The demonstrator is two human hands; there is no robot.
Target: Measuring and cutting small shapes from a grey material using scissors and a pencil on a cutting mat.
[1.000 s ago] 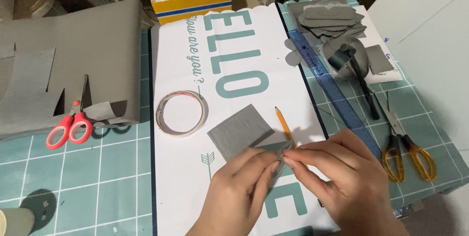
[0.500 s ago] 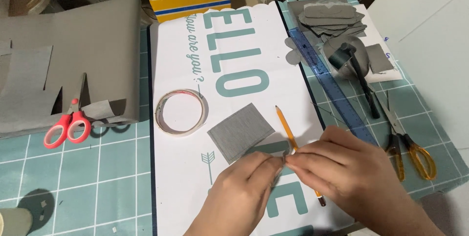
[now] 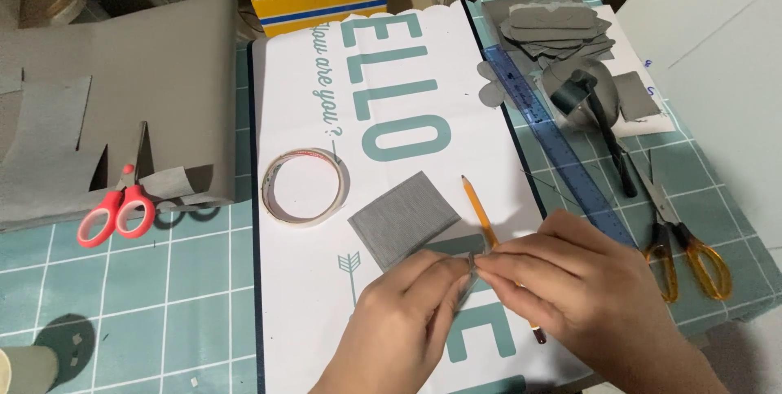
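Pinching a small grey strip (image 3: pixel 468 273) between the fingertips of both hands, I work low over the near part of the white printed sheet (image 3: pixel 309 92). My left hand (image 3: pixel 403 321) grips its near end, my right hand (image 3: pixel 570 280) clamps the other end from the right; both are closed on it, though the strip is mostly hidden by my fingers. I judge this to be folding or creasing the piece, so the next move wants a firm, even press along the line. Just beyond lies a grey square (image 3: pixel 405 219) with a pencil (image 3: pixel 481 215) beside it, partly under my right hand. A tape ring (image 3: pixel 304 186) sits left, a blue ruler (image 3: pixel 554 149) right, red scissors (image 3: pixel 114 211) far left.
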